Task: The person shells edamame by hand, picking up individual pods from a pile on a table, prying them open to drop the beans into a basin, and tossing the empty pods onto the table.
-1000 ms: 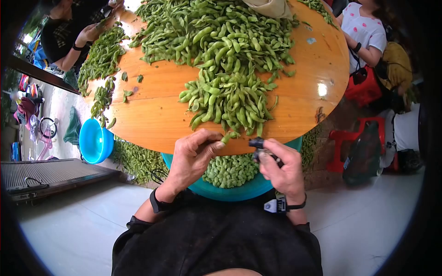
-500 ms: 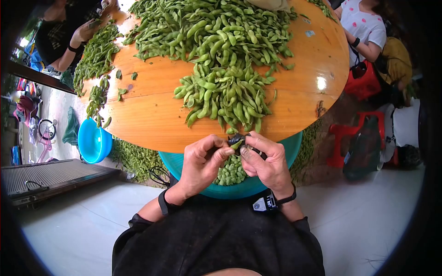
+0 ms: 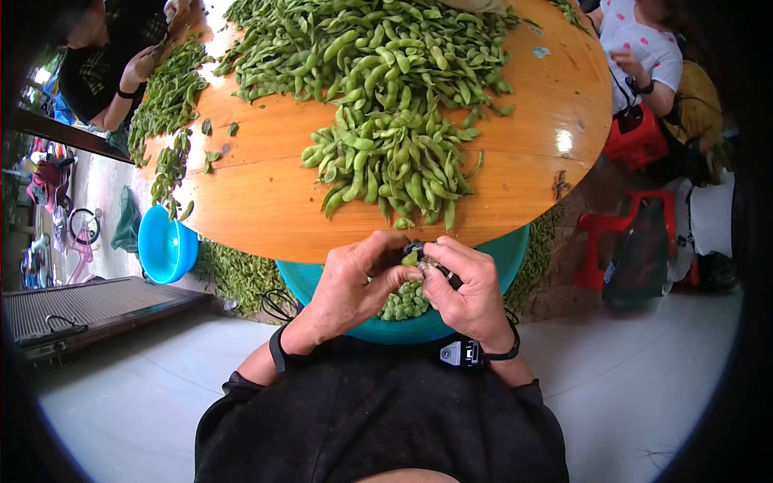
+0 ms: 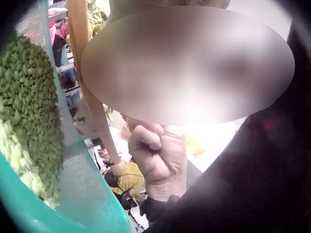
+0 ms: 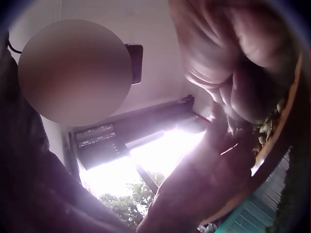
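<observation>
In the head view a green soybean pod (image 3: 410,260) is between both hands, just off the table's near edge. My left hand (image 3: 352,279) pinches it with thumb and fingers. My right hand (image 3: 469,283) grips the pod's other side, with dark coverings on its fingertips. Below the hands is a teal basin (image 3: 515,253) with shelled green beans (image 3: 403,305) in it. A heap of soybean pods (image 3: 394,165) lies on the table right ahead. The left wrist view shows the basin's beans (image 4: 31,97) up close. The fingers hide part of the pod.
The round wooden table (image 3: 266,193) bears a larger pod heap at the back and leafy pods on its left. A blue basin (image 3: 167,249) stands at left, near pods on the floor (image 3: 233,278). People sit on both sides, with red stools (image 3: 592,266) at right.
My right hand has moved left to meet the left hand and grip the pod. The hands stay together over the basin. At right, the other person's hand has risen.
</observation>
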The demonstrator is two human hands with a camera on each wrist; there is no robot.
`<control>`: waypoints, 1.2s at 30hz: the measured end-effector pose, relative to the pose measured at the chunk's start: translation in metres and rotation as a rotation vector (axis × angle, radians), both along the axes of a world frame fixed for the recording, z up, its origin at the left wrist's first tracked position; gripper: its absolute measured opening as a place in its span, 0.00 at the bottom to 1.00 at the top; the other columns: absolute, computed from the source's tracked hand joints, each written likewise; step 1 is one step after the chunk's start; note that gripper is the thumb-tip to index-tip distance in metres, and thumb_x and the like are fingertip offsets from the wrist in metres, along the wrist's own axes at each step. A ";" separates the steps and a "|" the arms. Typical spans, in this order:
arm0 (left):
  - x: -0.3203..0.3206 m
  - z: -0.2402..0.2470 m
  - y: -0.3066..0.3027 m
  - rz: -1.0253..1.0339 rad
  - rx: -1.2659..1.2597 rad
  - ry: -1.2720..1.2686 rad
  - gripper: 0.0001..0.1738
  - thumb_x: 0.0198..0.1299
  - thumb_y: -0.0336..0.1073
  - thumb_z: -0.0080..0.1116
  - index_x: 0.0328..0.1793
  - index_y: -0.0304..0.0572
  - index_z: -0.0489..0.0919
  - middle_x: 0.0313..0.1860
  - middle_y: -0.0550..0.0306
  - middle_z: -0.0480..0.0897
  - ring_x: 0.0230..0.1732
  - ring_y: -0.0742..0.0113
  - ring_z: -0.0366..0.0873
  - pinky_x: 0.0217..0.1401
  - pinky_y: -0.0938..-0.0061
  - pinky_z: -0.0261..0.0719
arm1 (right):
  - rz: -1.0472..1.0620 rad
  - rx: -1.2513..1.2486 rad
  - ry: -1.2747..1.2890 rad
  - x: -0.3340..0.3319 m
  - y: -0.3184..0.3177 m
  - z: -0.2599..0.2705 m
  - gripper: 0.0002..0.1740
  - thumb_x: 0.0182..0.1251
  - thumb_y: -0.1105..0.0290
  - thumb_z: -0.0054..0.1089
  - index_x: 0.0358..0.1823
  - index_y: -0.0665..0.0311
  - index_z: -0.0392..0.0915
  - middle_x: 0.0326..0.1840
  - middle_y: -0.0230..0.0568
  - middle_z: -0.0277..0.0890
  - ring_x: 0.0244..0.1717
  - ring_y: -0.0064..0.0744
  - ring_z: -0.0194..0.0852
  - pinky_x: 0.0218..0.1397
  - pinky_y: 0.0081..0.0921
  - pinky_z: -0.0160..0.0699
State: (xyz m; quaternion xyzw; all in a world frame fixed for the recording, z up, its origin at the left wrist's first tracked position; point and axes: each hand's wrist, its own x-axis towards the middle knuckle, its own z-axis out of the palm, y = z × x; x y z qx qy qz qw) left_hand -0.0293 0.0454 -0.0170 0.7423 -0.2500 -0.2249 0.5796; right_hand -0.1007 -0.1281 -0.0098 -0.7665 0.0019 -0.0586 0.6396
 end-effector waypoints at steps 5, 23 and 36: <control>-0.008 -0.010 -0.005 0.056 -0.008 -0.510 0.21 0.58 0.19 0.62 0.59 0.29 0.75 0.38 0.43 0.84 0.34 0.53 0.84 0.36 0.68 0.81 | -0.064 -0.253 -0.085 -0.001 0.009 0.004 0.11 0.60 0.83 0.59 0.45 0.75 0.78 0.32 0.46 0.72 0.26 0.40 0.75 0.30 0.30 0.74; 0.048 0.002 0.010 -0.100 0.336 -0.951 0.22 0.49 0.27 0.60 0.54 0.42 0.81 0.39 0.54 0.72 0.41 0.56 0.75 0.39 0.65 0.79 | -0.651 -0.930 0.317 -0.098 -0.136 0.017 0.18 0.63 0.80 0.54 0.54 0.74 0.77 0.42 0.58 0.82 0.41 0.54 0.82 0.48 0.37 0.78; 0.020 0.006 0.007 0.080 -0.375 0.455 0.05 0.68 0.26 0.59 0.47 0.35 0.75 0.33 0.56 0.82 0.31 0.73 0.81 0.29 0.81 0.78 | -0.104 -0.082 0.156 -0.023 -0.032 0.018 0.12 0.66 0.81 0.58 0.49 0.74 0.80 0.28 0.37 0.76 0.23 0.18 0.72 0.25 0.19 0.69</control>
